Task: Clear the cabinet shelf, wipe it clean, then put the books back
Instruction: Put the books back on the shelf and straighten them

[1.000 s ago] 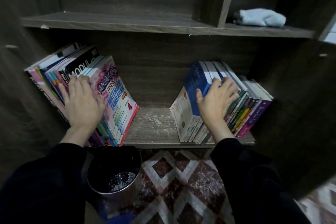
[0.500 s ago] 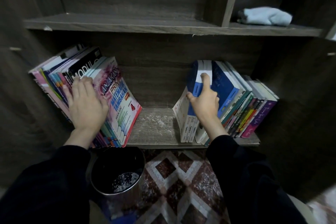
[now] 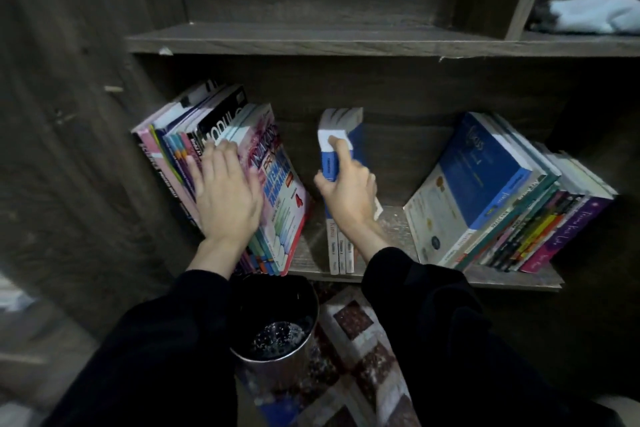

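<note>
Fingers (image 3: 338,146) of right hand (image 3: 349,198) around 3 books (image 3: 341,253)

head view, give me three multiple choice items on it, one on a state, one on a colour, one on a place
1. The left hand is:
A. clenched in the air
B. lying flat against the left stack
C. pinching a single page

2. The upright books that the right hand grips are mostly:
A. blue and white
B. orange
C. green

3. The pale cloth lies:
A. in the right hand
B. on the upper shelf, in its right compartment
C. on top of the left stack

Answers: 1 B, its straight fingers rest on the leaning covers; 2 A, a blue cover and white page edges show above the fingers; 3 B, it sits to the right of the upright divider.
</note>
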